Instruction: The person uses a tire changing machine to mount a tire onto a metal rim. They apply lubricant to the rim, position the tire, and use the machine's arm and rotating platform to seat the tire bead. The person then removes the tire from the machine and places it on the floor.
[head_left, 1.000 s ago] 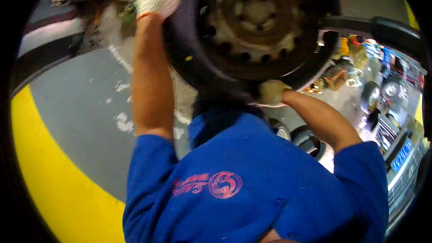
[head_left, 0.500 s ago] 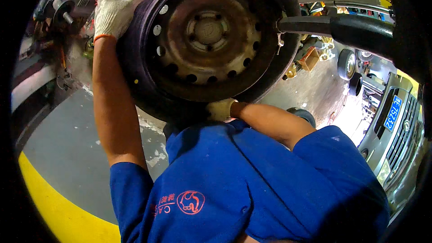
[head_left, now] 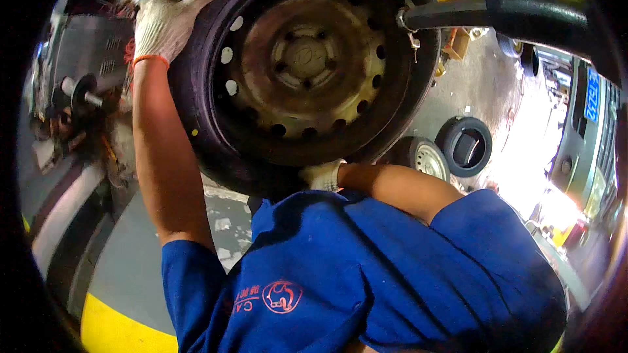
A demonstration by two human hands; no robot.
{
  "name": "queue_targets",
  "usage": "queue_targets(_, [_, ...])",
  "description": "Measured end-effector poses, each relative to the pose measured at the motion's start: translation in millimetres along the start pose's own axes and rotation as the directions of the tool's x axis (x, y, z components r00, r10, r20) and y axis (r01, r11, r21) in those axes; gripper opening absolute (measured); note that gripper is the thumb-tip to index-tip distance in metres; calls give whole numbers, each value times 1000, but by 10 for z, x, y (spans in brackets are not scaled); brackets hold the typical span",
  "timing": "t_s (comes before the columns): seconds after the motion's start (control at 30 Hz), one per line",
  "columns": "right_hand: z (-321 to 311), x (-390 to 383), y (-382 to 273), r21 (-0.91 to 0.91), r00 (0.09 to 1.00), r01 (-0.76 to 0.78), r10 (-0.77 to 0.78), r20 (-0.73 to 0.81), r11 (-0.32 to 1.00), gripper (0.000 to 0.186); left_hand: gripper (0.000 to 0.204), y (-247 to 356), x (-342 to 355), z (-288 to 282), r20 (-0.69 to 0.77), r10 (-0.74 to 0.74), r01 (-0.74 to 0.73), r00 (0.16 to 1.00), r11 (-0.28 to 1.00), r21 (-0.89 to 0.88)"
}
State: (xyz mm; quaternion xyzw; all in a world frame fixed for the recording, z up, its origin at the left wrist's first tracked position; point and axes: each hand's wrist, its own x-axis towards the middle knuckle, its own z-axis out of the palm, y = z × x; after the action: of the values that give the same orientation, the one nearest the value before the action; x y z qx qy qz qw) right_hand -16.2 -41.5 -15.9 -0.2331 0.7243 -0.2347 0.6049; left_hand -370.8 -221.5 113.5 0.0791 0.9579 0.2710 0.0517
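Before the person's blue shirt [head_left: 405, 274], above the grey floor [head_left: 144, 242], a large wheel [head_left: 306, 59] shows its hub side: a dark tyre [head_left: 216, 150] around a worn, brownish rim [head_left: 261, 91] pierced by a ring of holes. A small yellow dot [head_left: 194, 132] marks the tyre's sidewall. The hands, both in pale knit gloves, are well apart. The left hand [head_left: 167, 23] lies against the tyre's upper left side, thumb spread wide from the fingers; an orange band [head_left: 151, 60] rings its wrist. The right hand [head_left: 322, 175] is at the tyre's lower side, close to the shirt — its fingers are hidden, so their grip cannot be told. From the right, a metal bar [head_left: 451, 14] with a black sleeve [head_left: 533, 12] reaches over the wheel's edge; whether its tip touches cannot be told. A yellow strip [head_left: 124, 327] follows the floor's near left edge. Toward the floor's right edge are a loose tyre [head_left: 451, 140] and — just beside it — a second wheel with a pale rim [head_left: 428, 160]. A brown box [head_left: 456, 42] sits farther off.
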Motion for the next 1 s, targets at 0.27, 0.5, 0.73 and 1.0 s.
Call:
queue_targets(0.27, [449,614,-58,86,958,155,-129,-256,984,36,74,73,531,257,-53,409,-404,911,911,85])
queue_targets(0.5, [223,634,-443,249,942,119,-30,-335,961,42,85,334,794,296,154,344,-359,926,929,88])
queue_targets(0.73, [-42,905,-772,176,872,136,-33,-488,975,41,75,259,1338,798,126,731,-736,670,632,243])
queue_targets(1.0, [-311,1002,-1174,321,613,364,34,-790,874,30,95,811,1599,951,223,478,-496,849,868,26])
